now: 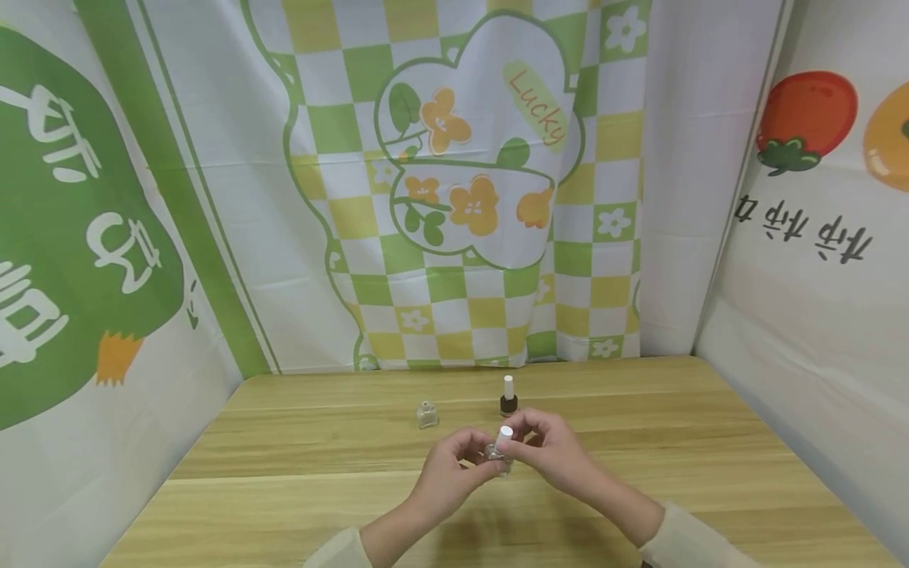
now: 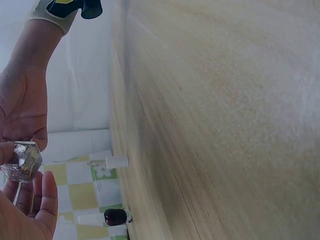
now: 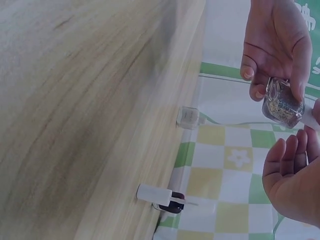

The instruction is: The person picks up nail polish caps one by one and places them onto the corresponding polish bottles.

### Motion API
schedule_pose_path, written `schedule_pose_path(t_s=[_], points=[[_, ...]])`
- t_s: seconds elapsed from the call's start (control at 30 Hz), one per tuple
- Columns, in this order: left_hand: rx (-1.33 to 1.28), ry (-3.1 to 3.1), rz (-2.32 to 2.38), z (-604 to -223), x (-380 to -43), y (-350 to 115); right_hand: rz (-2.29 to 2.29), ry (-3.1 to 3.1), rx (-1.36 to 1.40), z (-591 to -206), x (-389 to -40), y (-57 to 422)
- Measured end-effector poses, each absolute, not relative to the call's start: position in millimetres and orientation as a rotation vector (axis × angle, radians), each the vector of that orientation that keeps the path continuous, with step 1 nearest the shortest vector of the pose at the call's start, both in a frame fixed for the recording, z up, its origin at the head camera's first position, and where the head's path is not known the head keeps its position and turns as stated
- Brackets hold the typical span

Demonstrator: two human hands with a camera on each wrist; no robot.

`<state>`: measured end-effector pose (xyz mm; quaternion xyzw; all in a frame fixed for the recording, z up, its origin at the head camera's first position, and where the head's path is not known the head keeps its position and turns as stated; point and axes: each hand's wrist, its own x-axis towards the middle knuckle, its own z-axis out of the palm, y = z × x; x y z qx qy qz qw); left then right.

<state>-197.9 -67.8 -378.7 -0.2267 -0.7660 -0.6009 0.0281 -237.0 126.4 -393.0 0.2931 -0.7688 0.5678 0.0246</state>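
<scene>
A square glass nail polish bottle (image 3: 283, 107) with glitter inside is held up between both hands over the table. My left hand (image 1: 458, 464) grips the glass body between thumb and fingers. Its tall white cap (image 1: 504, 435) leans slightly to the right, pinched by the thumb and fingertips of my right hand (image 1: 550, 450). Behind the hands stands a dark nail polish bottle (image 1: 508, 405) with a white cap. A loose white cap (image 3: 154, 193) stands on the table, brush upward; the hands hide it in the head view.
An uncapped clear glass bottle (image 1: 427, 415) stands to the left on the wooden table (image 1: 305, 426). Cloth hangings with printed patterns (image 1: 461, 308) enclose the back and both sides. A dark device (image 2: 82, 7) sits on the right wrist.
</scene>
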Motion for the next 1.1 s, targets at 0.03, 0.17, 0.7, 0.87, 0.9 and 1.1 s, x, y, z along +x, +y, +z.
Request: schedule_pose_path(t_s=[0.03, 0.17, 0.7, 0.87, 0.9, 1.1], points=[[-0.699, -2.365, -1.851, -378.7, -197.9, -67.7, 1.757, -2.379, 0.897, -393.3, -236.9, 126.2], [-0.695, -2.362, -1.855, -379.3, -197.7, -67.3, 1.765, -2.379, 0.851, -393.9, -235.8, 124.6], [-0.664, -2.375, -1.837, -378.7, -201.1, -66.4, 1.766, -2.382, 0.772, -394.0, -235.5, 123.3], [-0.649, -2.387, -1.827, -393.5, -215.7, -66.5, 1.756, -2.373, 0.775, -390.9, -236.9, 123.2], [-0.642, -2.389, -1.829, -397.2, -219.1, -66.7, 1.755, -2.374, 0.769, -390.5, -237.5, 123.1], [-0.62, -2.394, -1.831, -406.0, -230.9, -68.0, 1.763, -2.377, 0.712, -387.4, -242.0, 121.9]])
